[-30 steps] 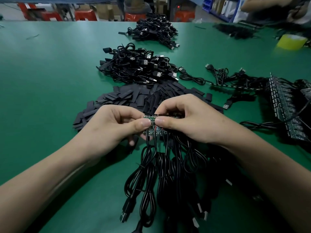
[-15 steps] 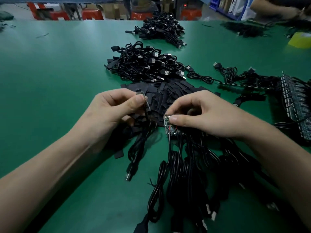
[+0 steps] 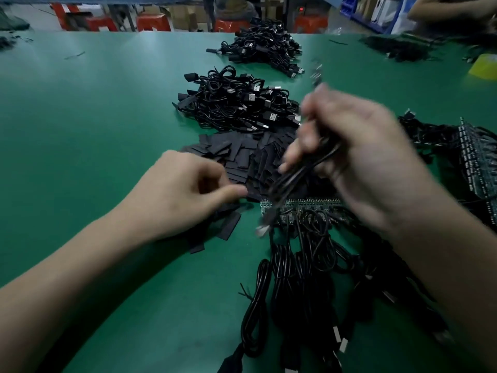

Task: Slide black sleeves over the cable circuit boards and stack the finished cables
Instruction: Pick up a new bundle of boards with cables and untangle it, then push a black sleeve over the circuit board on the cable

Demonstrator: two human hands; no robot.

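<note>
Black sleeves (image 3: 242, 154) lie heaped flat; just nearer, a circuit-board strip (image 3: 301, 204) trailing cables (image 3: 304, 278); beyond the heap, finished cables (image 3: 236, 103); above it, a blurred cable (image 3: 298, 173).

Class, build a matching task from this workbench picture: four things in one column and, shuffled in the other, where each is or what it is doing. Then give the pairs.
Things
1. right hand
2. left hand
3. board strip
4. yellow roll

Places or states
A. at the far right edge of the table
B. at the sleeve pile
C. grips a black cable
D. lies flat near the table's middle

Pairs: 1-C, 2-B, 3-D, 4-A
</note>
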